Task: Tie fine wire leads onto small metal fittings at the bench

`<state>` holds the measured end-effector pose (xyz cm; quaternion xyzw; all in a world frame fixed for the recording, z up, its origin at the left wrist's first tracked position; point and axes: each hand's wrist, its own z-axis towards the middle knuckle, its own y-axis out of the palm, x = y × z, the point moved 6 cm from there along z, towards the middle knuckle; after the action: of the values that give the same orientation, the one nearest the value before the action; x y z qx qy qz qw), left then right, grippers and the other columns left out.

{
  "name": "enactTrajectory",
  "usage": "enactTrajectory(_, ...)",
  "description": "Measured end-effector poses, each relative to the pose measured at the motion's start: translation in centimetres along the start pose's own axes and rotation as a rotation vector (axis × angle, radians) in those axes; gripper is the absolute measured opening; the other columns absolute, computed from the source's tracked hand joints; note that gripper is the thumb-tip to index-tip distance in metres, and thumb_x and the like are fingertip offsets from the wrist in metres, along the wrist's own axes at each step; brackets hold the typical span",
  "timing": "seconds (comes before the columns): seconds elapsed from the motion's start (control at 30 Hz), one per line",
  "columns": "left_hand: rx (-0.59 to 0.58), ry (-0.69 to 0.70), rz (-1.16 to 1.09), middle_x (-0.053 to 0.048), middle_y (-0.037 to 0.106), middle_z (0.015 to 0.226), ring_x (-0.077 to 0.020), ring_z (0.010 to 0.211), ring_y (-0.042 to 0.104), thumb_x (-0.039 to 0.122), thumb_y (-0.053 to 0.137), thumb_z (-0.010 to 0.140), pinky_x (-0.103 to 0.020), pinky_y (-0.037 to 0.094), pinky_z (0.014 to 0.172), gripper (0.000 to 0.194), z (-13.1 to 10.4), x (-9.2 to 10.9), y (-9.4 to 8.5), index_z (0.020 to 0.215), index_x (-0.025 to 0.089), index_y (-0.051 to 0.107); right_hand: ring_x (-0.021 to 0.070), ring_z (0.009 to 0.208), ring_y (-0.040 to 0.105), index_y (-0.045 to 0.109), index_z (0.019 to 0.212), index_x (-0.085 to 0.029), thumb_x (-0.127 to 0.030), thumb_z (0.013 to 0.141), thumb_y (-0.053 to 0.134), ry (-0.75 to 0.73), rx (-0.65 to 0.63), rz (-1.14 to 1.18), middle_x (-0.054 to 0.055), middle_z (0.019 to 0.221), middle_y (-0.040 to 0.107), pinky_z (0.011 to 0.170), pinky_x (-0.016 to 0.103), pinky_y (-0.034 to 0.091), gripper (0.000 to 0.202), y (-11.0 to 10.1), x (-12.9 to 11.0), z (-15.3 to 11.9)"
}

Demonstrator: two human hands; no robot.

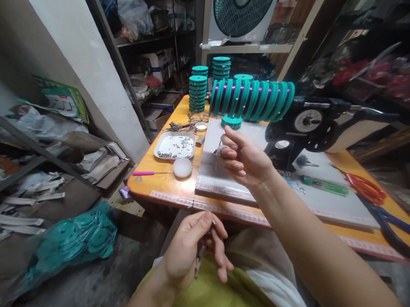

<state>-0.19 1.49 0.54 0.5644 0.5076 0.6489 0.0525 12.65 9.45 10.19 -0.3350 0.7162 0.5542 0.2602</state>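
My left hand [189, 246] is low over my lap, thumb pressed to the fingers around a thin dark tool [200, 252]; a small teal tip shows by the thumb. The tool's kind is hidden by the fingers. Above the grey board [209, 170], my right hand [248, 159] has its fingers curled in. Something small and pale shows at its fingertips, too unclear to name. Just beyond that hand lies a teal spool [231, 122]. A row of teal spools with purple wire [252, 100] hangs on the shaft of a black winding machine [307, 123].
Stacked teal spools [197, 94] stand at the back. On the left are a white tray [157, 154] of small metal pieces, a round white lid [182, 168] and a pink-handled tool [143, 173]. Right: green screwdriver [325, 185], red-handled scissors [367, 188], blue-handled pliers [401, 225].
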Motion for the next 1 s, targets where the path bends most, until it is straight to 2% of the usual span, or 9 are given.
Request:
enactTrajectory(0.1,0.001,-0.023,-0.035,-0.001,0.064,0.048,-0.0143,0.037,0.063,0.044,0.05,0.097,-0.021,0.05,0.042,0.038,-0.5,-0.3,0.0,0.079,0.013,0.063,0.0027,0.022,0.03,0.03,0.055,-0.02,-0.045,0.105,0.037,0.002,-0.03,-0.01,-0.007,0.04,0.043,0.022,0.011,0.012,0.056,0.1,0.1,0.0)
enactTrajectory(0.23,-0.03,-0.027,-0.066,-0.007,0.073,0.062,-0.0151,0.041,0.066,0.041,0.047,0.099,-0.02,0.049,0.041,0.036,-0.8,-0.4,-0.1,0.085,0.012,0.064,0.0028,0.021,0.03,0.032,0.055,-0.02,-0.043,0.106,0.032,0.008,-0.066,-0.041,-0.006,0.04,0.044,0.022,0.011,0.012,0.057,0.1,0.0,0.0)
enactTrajectory(0.47,-0.072,-0.094,-0.103,-0.01,0.075,0.068,-0.0165,0.046,0.069,0.035,0.043,0.101,-0.022,0.053,0.046,0.035,-1.4,-1.5,-1.2,0.083,0.012,0.062,0.003,0.022,0.032,0.034,0.057,-0.02,-0.05,0.101,0.046,0.006,-0.13,-0.093,-0.007,0.042,0.046,0.021,0.012,0.015,0.055,-0.4,0.0,0.2)
enactTrajectory(0.6,-0.076,-0.105,-0.144,-0.012,0.077,0.074,-0.0149,0.046,0.069,0.033,0.04,0.102,-0.028,0.06,0.055,0.036,-2.1,-2.0,-1.6,0.084,0.011,0.063,0.0026,0.023,0.032,0.034,0.057,-0.02,-0.052,0.097,0.054,0.001,-0.145,-0.107,-0.007,0.042,0.046,0.021,0.012,0.016,0.055,-0.5,0.1,0.3)
enactTrajectory(0.8,-0.068,-0.105,-0.144,-0.012,0.076,0.075,-0.0141,0.046,0.069,0.034,0.038,0.103,-0.028,0.059,0.056,0.038,-2.9,-2.6,-1.9,0.086,0.011,0.063,0.0017,0.024,0.032,0.038,0.059,-0.02,-0.049,0.102,0.046,-0.027,-0.121,-0.112,-0.007,0.044,0.048,0.023,0.01,0.016,0.052,-0.6,0.2,0.6)
enactTrajectory(0.9,-0.059,-0.104,-0.14,-0.01,0.075,0.075,-0.0129,0.044,0.067,0.038,0.036,0.103,-0.028,0.058,0.055,0.041,-3.1,-2.7,-2.0,0.091,0.01,0.064,0.0022,0.025,0.035,0.054,0.073,-0.018,-0.047,0.101,0.049,-0.044,-0.119,-0.149,-0.005,0.048,0.054,0.024,0.01,0.018,0.041,-1.1,0.8,0.1)
enactTrajectory(1.0,-0.041,-0.081,-0.156,-0.008,0.073,0.074,-0.0117,0.043,0.065,0.039,0.035,0.104,-0.028,0.059,0.055,0.042,-3.3,-2.5,-2.1,0.106,0.01,0.066,0.0051,0.028,0.04,0.065,0.102,-0.015,-0.05,0.099,0.049,-0.023,-0.137,-0.324,-0.002,0.051,0.06,0.026,0.012,0.023,0.038,-1.8,2.8,-1.4)
